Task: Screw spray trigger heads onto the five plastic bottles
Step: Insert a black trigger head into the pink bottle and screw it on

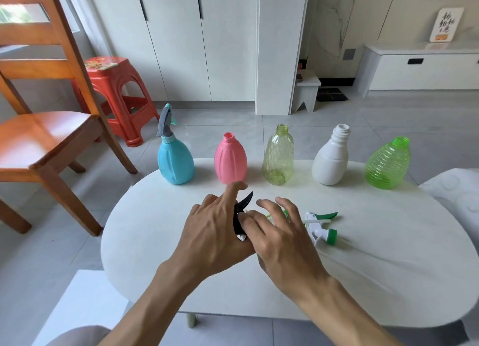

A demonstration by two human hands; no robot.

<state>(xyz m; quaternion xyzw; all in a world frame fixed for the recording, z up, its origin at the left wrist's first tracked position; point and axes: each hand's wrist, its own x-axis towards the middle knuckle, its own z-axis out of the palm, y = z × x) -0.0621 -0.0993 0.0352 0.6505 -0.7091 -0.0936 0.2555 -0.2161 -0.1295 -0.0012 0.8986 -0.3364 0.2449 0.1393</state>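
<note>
Several bottles stand in a row at the far edge of the white table (160, 244). The blue bottle (176, 161) at the left carries a grey spray head (164, 122). The pink bottle (230, 161), pale green bottle (277, 159), white bottle (330, 159) and ribbed green bottle (388, 164) have bare necks. My left hand (215, 231) grips a black trigger head (242, 213) at the table's middle. My right hand (280, 231) touches the same head, fingers spread over loose heads. A white and green trigger head (322, 229) lies just right of my hands.
A wooden chair (44, 128) stands to the left of the table, with a red plastic stool (116, 91) behind it. White cabinets line the back wall. A pale cushioned seat (456, 190) touches the table's right side.
</note>
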